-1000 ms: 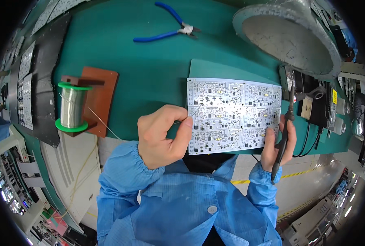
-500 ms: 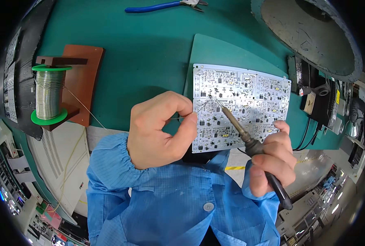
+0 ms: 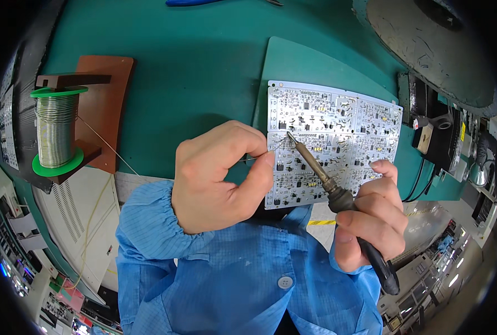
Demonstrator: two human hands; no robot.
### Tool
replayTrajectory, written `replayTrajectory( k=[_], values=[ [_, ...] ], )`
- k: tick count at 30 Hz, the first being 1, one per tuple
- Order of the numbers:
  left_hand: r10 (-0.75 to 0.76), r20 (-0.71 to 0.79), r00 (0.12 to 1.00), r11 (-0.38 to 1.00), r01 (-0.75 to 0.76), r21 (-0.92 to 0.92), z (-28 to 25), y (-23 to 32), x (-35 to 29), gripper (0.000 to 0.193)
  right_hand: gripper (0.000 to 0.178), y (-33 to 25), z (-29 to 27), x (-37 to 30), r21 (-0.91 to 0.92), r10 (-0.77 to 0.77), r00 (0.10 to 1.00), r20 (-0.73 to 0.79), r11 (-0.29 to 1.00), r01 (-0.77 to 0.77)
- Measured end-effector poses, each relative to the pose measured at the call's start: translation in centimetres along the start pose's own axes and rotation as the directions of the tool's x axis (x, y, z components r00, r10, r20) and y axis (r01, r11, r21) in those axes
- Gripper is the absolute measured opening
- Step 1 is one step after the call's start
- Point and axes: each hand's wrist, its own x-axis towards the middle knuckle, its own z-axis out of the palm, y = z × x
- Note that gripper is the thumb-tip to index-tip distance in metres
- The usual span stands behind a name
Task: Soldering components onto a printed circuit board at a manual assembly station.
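A pale panel of circuit boards (image 3: 371, 146), full of small parts, lies on the green mat. My right hand (image 3: 375, 220) is closed round the black handle of a soldering iron (image 3: 317, 167). The iron's tip points up and left at the panel's left half; whether it touches the board I cannot tell. Between thumb and forefinger my left hand (image 3: 220, 173) pinches thin solder wire (image 3: 249, 159), its end reaching toward the tip. From a spool of solder wire (image 3: 56, 128) with green rims, at the left, a strand runs down toward my left sleeve.
The spool hangs on a brown stand (image 3: 124, 78). Blue-handled pliers (image 3: 190, 2) lie at the far edge. A large grey round duct opening (image 3: 427, 50) overhangs the far right, above a black soldering station (image 3: 441, 146) with cables. The mat's near edge runs under my wrists.
The iron's tip has shifted slightly left and up toward the wire's end. In the picture, the spool has slid left and the pliers have moved toward the top edge.
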Motion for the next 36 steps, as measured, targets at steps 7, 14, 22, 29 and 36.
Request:
replayTrajectory(
  k=[7,14,22,29,36],
  values=[
    [0.019,-0.004,1.000,0.999,-0.019,0.034,0.0,0.0,-0.1,0.011,0.010,-0.1,0.1,0.0,0.002,-0.004,1.000,0.000,1.000,0.004],
    [0.008,-0.004,1.000,1.000,-0.008,0.025,-0.1,0.2,-0.1,0.011,0.009,0.1,0.4,-0.1,0.034,-0.025,1.000,-0.004,0.999,0.025],
    [-0.022,0.001,1.000,0.998,0.022,-0.066,-0.1,0.1,-0.1,0.010,0.005,0.2,0.0,-0.4,0.058,0.012,0.998,-0.068,0.998,-0.008],
    [-0.053,0.002,0.999,0.997,0.053,-0.059,-0.3,0.6,-0.3,0.008,0.036,6.1,-5.2,-7.4,0.079,0.084,0.856,-0.511,0.996,-0.050],
    [-0.129,0.025,0.991,0.991,0.129,-0.027,-0.4,1.0,-1.1,0.008,0.041,8.7,-6.0,-6.4,-0.205,0.376,0.804,-0.461,0.836,-0.508]
  ],
)
